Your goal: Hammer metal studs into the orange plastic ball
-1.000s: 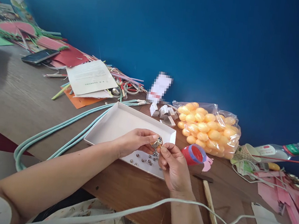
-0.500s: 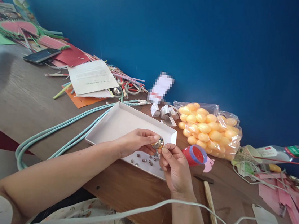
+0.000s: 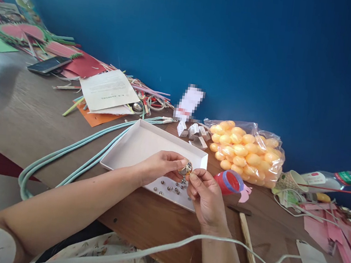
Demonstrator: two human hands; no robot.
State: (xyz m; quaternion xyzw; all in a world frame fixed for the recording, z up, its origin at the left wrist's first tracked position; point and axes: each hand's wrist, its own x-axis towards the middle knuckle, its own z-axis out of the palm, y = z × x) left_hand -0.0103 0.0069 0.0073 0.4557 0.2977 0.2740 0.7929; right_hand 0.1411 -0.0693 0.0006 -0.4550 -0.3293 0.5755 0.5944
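My left hand [image 3: 161, 166] pinches a small shiny gold bell [image 3: 186, 167] between thumb and fingers, above the near end of a shallow white box [image 3: 135, 143]. My right hand [image 3: 204, 195] is closed in a pinch right beside the bell, touching its right side; what its fingertips hold is too small to make out. Several small metal beads [image 3: 170, 188] lie loose in the box under both hands.
A bag of orange balls [image 3: 245, 150] lies right of the box, with a red tape roll [image 3: 228, 181] next to it. Light blue cords [image 3: 73, 157] run leftward. A white cable [image 3: 213, 240] crosses my forearm. Papers, straws and a phone [image 3: 47, 64] clutter the far left.
Both hands stay together over the box; the bell has turned slightly between the fingers. The view has barely shifted.
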